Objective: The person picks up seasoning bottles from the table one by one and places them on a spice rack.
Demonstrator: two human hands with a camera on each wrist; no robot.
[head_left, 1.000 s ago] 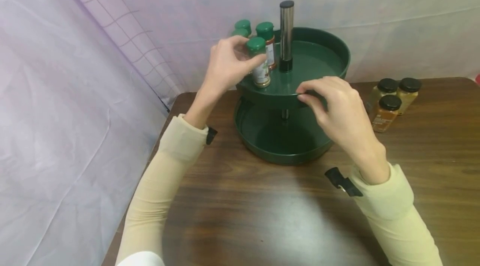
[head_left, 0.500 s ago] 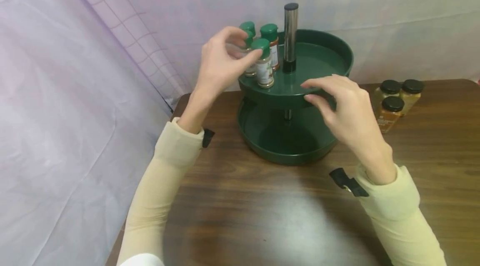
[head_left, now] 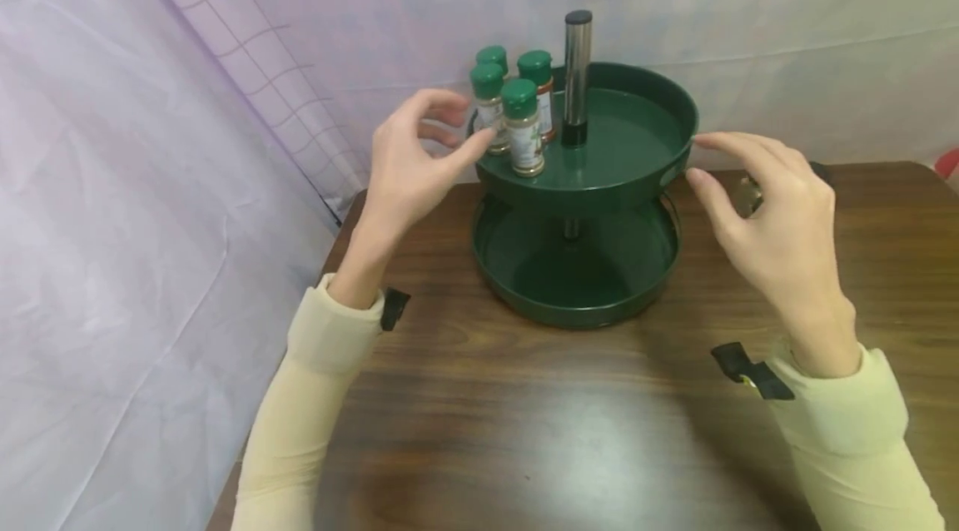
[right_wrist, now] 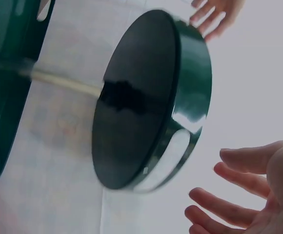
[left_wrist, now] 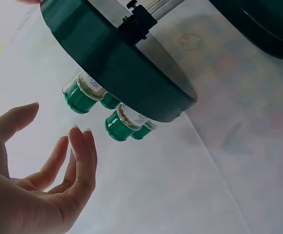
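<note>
A green two-tier turntable rack stands on the table, its upper tray [head_left: 637, 156] above its lower tray [head_left: 577, 310]. Several spice jars with green lids cluster on the upper tray's left side; the front jar [head_left: 524, 136] has a white label, and a jar [head_left: 544, 102] with red contents stands behind it. My left hand [head_left: 415, 156] is apart from the jars, just left of them, fingers loosely bent around air. To the right of the upper tray, my right hand [head_left: 779, 215] has thumb and fingers spread, fingertips close to the rim by a slot. Neither hand holds anything.
Behind my right hand a spice jar [head_left: 749, 196] peeks out, with a black lid [head_left: 822, 174] beside it; the hand hides the rest. A steel post [head_left: 577, 81] rises from the rack's middle. White cloth [head_left: 150, 265] hangs at the left and back of the brown table [head_left: 479, 414].
My left hand has let go of the front spice jar and drawn back left. My right hand has moved right from the upper tray's front rim, now covering most of the black-lidded jars.
</note>
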